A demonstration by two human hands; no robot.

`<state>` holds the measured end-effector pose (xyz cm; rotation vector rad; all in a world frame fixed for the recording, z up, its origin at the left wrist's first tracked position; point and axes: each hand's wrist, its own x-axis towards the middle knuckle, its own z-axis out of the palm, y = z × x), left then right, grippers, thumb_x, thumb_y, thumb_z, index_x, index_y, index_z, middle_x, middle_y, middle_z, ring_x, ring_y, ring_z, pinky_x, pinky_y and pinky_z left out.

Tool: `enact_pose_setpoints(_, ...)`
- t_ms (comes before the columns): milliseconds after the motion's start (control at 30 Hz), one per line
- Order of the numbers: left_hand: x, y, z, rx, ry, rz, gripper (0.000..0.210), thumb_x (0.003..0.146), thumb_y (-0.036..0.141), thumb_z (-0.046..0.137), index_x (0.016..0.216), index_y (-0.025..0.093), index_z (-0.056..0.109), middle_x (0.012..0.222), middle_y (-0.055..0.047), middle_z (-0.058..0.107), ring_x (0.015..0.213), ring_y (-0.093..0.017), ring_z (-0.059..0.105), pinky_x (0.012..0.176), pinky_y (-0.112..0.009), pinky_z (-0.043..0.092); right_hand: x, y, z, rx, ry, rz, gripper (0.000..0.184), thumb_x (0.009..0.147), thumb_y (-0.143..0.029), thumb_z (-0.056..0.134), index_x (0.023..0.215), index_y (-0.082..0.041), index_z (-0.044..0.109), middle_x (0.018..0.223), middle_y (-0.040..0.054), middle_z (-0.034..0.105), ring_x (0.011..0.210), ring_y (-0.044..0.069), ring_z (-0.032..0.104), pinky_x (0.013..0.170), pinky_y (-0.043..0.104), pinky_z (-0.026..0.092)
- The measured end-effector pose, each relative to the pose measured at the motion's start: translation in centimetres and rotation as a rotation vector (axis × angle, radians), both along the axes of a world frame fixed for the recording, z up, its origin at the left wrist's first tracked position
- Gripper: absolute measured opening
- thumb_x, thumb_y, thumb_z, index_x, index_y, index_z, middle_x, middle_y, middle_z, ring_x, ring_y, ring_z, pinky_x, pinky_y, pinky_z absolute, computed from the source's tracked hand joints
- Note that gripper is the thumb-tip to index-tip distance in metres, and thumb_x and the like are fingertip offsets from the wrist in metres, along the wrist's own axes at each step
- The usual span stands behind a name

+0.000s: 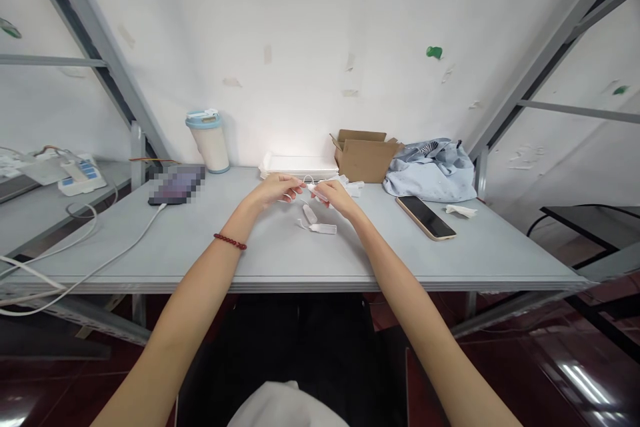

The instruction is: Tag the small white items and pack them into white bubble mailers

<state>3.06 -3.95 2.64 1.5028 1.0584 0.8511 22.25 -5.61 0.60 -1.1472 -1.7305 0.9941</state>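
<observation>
My left hand (275, 191) is closed in a pinch on a thin white string (309, 177), which loops up between my two hands. My right hand (337, 196) grips a small, flat white tag-like piece (319, 194) at the string's other end. Both hands are raised a little over the middle of the table. Just below them lie a white strip with a string (324, 229) and a shorter white piece (309, 214). More white strips (356, 187) are heaped behind my right hand, which partly hides them.
Behind my hands are a stack of white sheets (300, 165) and an open cardboard box (367, 161). Bunched blue cloth (430, 170), a phone (426, 217) and crumpled white paper (461, 211) are on the right. A tumbler (210, 143) and a charging device (177, 185) are left.
</observation>
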Motion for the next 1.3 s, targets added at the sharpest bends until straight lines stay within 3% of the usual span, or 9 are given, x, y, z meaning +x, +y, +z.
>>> enact_pose_setpoints(700, -0.01, 0.62, -0.34, -0.070, -0.053, 0.011, 0.019, 0.064, 0.032, 0.074, 0.069, 0.014, 0.071, 0.068, -0.003, 0.063, 0.057, -0.010, 0.050, 0.060, -0.028, 0.042, -0.09, 0.15, -0.19, -0.002, 0.009, 0.025, 0.025, 0.076, -0.031, 0.046, 0.061, -0.017, 0.059, 0.051, -0.0030, 0.042, 0.050, 0.010, 0.039, 0.050, 0.023, 0.034)
enact_pose_setpoints(833, -0.12, 0.74, -0.53, -0.051, -0.047, 0.002, 0.018, 0.065, 0.032, 0.074, 0.069, 0.015, 0.071, 0.069, -0.003, 0.064, 0.057, -0.010, 0.050, 0.060, -0.028, 0.042, -0.28, 0.04, -0.13, -0.027, 0.019, 0.022, 0.022, 0.077, -0.030, 0.047, 0.059, -0.018, 0.053, 0.053, -0.0033, 0.040, 0.050, 0.009, 0.037, 0.049, 0.023, 0.034)
enact_pose_setpoints(933, -0.10, 0.70, -0.64, -0.035, -0.048, -0.005, 0.019, 0.065, 0.033, 0.074, 0.069, 0.014, 0.072, 0.069, -0.003, 0.064, 0.057, -0.010, 0.050, 0.059, -0.027, 0.041, -0.53, -0.21, -0.01, -0.067, 0.048, 0.018, 0.021, 0.077, -0.028, 0.048, 0.058, -0.019, 0.046, 0.056, -0.0036, 0.039, 0.048, 0.008, 0.032, 0.046, 0.023, 0.031)
enact_pose_setpoints(1100, 0.05, 0.45, -0.57, -0.030, -0.030, -0.003, 0.020, 0.064, 0.034, 0.075, 0.067, 0.014, 0.071, 0.068, -0.004, 0.063, 0.058, -0.011, 0.050, 0.059, -0.028, 0.041, -0.69, -0.51, 0.20, -0.136, 0.073, 0.020, 0.016, 0.077, -0.027, 0.048, 0.064, -0.018, 0.049, 0.054, -0.0062, 0.031, 0.047, 0.007, 0.023, 0.044, 0.022, 0.020)
enact_pose_setpoints(1300, 0.32, -0.02, -0.19, -0.024, -0.021, -0.009, 0.020, 0.064, 0.033, 0.075, 0.066, 0.014, 0.070, 0.066, -0.003, 0.061, 0.059, -0.011, 0.051, 0.060, -0.028, 0.041, -0.43, -0.40, 0.04, -0.143, 0.120, 0.042, 0.015, 0.073, -0.026, 0.049, 0.060, -0.019, 0.045, 0.052, -0.0068, 0.026, 0.048, 0.007, 0.018, 0.045, 0.023, 0.015)
